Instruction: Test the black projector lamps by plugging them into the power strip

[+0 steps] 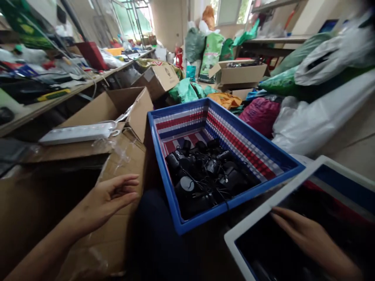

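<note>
My left hand hovers over the side of a cardboard box, its fingers stretched out and thumb apart, with nothing in it. At the lower right, my right hand reaches over a white-rimmed bin. Its fingers are stretched out, fingertips by the inner edge of the rim, and I see nothing held. Dark shadow hides most of that bin's contents. Between my hands stands a blue crate lined with red, white and blue striped sheeting. Inside lies a tangled heap of black corded adapters.
A white power strip lies across the open carton at left. Beyond it runs a cluttered workbench. Filled bags, including a magenta sack and a large white bag, crowd the right. Another open carton stands at the back.
</note>
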Action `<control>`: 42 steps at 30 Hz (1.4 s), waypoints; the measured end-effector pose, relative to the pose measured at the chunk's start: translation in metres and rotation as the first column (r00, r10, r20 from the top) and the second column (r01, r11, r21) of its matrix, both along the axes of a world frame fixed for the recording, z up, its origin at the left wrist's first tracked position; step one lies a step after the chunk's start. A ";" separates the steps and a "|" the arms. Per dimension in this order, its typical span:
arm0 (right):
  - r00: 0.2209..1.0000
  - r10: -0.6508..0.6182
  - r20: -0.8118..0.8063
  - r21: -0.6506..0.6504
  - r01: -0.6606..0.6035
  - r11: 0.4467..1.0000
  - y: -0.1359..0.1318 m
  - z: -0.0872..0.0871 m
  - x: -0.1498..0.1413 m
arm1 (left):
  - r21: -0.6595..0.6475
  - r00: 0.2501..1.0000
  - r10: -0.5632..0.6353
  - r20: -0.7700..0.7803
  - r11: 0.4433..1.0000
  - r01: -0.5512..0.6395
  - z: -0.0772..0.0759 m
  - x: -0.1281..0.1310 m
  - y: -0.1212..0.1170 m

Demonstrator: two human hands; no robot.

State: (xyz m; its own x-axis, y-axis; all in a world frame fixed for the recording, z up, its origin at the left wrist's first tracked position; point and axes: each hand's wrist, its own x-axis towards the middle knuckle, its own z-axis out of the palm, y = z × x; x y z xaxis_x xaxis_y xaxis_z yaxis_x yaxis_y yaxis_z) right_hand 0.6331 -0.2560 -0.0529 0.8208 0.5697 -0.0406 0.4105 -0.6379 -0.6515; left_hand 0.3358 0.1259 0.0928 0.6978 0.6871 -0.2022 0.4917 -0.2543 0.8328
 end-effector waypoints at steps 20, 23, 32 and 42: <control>0.781 0.597 -0.185 0.258 -0.548 0.796 0.215 0.130 -0.058 | -0.664 0.903 0.287 0.320 0.747 -0.001 -0.067 0.009 -0.076; 0.771 0.580 -0.264 0.349 -0.484 0.802 0.216 0.147 -0.091 | -0.837 0.861 0.335 0.383 0.519 0.171 -0.067 0.010 -0.081; 0.654 0.724 -0.218 0.401 -0.616 0.678 0.245 0.161 -0.132 | -0.623 0.849 0.304 0.431 0.781 0.037 -0.034 -0.038 -0.047; 0.582 0.719 0.379 0.098 -0.798 0.595 0.266 0.164 -0.184 | 0.006 0.971 0.219 0.096 0.975 -0.221 -0.005 -0.065 -0.036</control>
State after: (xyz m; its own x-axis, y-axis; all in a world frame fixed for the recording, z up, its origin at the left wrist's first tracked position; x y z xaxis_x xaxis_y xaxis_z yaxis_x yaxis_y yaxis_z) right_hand 0.4492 0.0105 0.1113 0.0296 0.9438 0.3292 0.8492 0.1500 -0.5064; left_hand 0.2707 0.0895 0.0875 0.5444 0.8287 -0.1299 0.4565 -0.1628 0.8747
